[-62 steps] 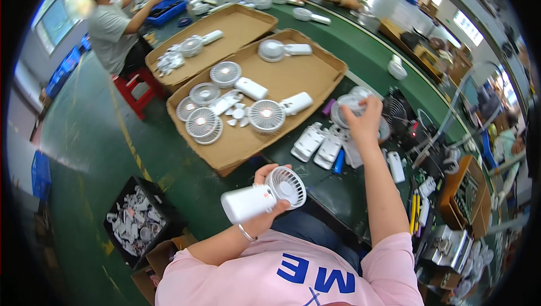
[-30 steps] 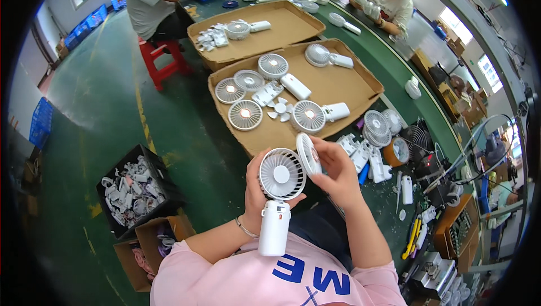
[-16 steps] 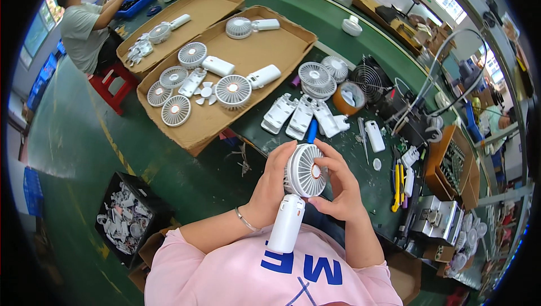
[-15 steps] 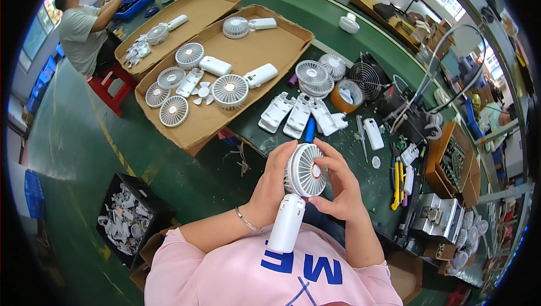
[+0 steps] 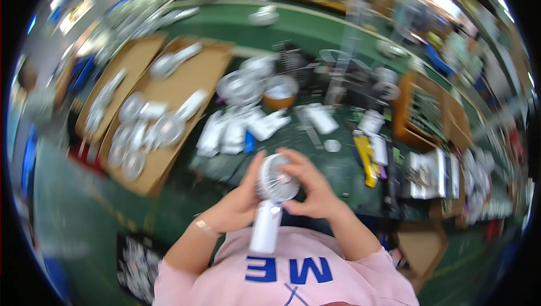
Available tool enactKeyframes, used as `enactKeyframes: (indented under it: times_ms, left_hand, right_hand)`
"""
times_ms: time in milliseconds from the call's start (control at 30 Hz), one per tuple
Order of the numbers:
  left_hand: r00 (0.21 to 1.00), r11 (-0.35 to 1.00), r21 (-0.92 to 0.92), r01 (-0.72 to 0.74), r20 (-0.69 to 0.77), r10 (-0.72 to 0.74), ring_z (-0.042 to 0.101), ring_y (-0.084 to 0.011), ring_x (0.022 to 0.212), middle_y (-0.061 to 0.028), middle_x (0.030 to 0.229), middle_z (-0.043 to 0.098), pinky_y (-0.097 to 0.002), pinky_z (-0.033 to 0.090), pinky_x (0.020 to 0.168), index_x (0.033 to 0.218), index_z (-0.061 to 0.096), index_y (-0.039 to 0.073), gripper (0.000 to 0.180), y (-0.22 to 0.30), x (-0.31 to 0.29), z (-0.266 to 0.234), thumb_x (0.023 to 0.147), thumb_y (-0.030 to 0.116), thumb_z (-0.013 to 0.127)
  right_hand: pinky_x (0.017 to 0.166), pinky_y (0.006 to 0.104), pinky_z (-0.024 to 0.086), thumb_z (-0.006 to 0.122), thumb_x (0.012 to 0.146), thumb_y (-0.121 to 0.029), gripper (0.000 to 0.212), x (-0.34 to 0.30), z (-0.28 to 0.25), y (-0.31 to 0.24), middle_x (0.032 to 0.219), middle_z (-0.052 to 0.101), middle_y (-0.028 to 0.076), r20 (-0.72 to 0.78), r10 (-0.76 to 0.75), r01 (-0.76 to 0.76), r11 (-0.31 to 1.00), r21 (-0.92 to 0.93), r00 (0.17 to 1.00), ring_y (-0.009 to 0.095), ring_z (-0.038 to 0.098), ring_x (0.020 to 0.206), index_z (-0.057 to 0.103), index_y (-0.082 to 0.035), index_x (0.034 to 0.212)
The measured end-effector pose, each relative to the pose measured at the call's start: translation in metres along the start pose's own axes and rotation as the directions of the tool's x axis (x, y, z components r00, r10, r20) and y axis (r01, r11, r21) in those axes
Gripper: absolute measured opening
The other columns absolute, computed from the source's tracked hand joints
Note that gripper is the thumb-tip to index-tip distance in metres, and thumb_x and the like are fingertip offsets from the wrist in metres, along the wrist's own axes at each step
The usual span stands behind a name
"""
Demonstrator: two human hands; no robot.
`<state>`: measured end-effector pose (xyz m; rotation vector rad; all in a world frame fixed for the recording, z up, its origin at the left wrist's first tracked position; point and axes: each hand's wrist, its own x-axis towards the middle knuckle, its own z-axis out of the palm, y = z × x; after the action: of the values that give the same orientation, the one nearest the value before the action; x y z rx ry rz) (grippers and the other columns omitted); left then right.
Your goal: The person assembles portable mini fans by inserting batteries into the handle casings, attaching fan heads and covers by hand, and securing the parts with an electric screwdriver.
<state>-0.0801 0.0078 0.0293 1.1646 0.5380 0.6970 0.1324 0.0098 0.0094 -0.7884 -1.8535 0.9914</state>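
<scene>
A white handheld fan (image 5: 280, 177) with a round ribbed grille is held in front of my chest, its handle (image 5: 265, 228) pointing down toward my shirt. My left hand (image 5: 243, 202) is wrapped round the left side of the fan head. My right hand (image 5: 313, 189) grips the right side, its fingers over the grille and its thumb low near the handle joint. Just beyond the hands, white plastic housing parts (image 5: 232, 132) lie on the green bench beside a blue tool handle (image 5: 249, 142). The picture is smeared by motion, so fine detail is lost.
Cardboard trays (image 5: 194, 58) with fans and parts lie at left. Round grilles (image 5: 241, 86), a tape roll (image 5: 280, 93), yellow-handled cutters (image 5: 366, 158), a metal fixture (image 5: 431, 173) and a box of circuit boards (image 5: 410, 115) stand on the bench. A bin of scraps (image 5: 135, 266) sits lower left. A co-worker (image 5: 42, 100) sits far left.
My view has swung to the right, so the bench and trays sit further left and are blurred. Both hands still hold the fan, which appears slightly lower and further left.
</scene>
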Motion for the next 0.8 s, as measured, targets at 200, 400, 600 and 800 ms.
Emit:
enactKeyframes:
  times_ms: [200,400,600,800]
  left_hand:
    - [0.95,0.997,0.059,-0.055,-0.304,0.071,0.045,-0.0267,0.122,-0.0149,0.136,0.039,-0.0367,0.038,0.1,0.141,0.024,0.0,0.073,0.001,0.003,0.018,0.083,0.026,0.06]
    - [0.949,0.878,0.466,0.109,-0.311,0.047,0.048,-0.0221,0.107,-0.016,0.118,0.049,-0.0321,0.039,0.094,0.127,0.035,-0.003,0.054,-0.001,0.016,0.056,0.086,0.017,0.064]
    - [0.975,0.83,0.552,0.084,-0.217,0.046,0.043,-0.0236,0.115,-0.0188,0.129,0.041,-0.0332,0.036,0.098,0.139,0.022,-0.005,0.072,-0.001,0.021,0.077,0.085,0.016,0.065]
    - [0.989,0.682,0.731,0.023,-0.118,0.093,0.054,-0.0244,0.105,-0.0203,0.116,0.054,-0.0342,0.042,0.09,0.129,0.036,-0.003,0.058,-0.009,0.015,0.059,0.081,0.014,0.064]
  right_hand:
    - [0.109,0.0473,0.024,0.07,0.069,-0.008,0.076,-0.005,0.022,-0.004,0.144,0.023,0.022,-0.053,-0.274,0.265,0.955,-0.133,0.96,0.043,0.02,0.135,0.034,-0.009,0.136]
    - [0.092,0.0354,0.039,0.049,0.094,-0.021,0.032,-0.026,-0.003,-0.002,0.115,0.051,0.015,-0.399,0.119,-0.027,0.973,0.229,0.909,0.029,0.05,0.111,0.047,-0.001,0.118]
    - [0.054,0.0432,0.039,0.035,0.097,-0.036,0.052,-0.026,0.007,0.005,0.06,0.054,0.017,-0.593,0.123,-0.139,0.99,0.018,0.796,0.039,0.052,0.06,0.054,0.002,0.067]
    - [0.051,0.0373,0.038,0.036,0.098,-0.037,0.053,-0.025,0.0,0.006,0.057,0.052,0.016,-0.71,0.218,-0.099,0.974,0.206,0.669,0.028,0.051,0.052,0.056,0.003,0.068]
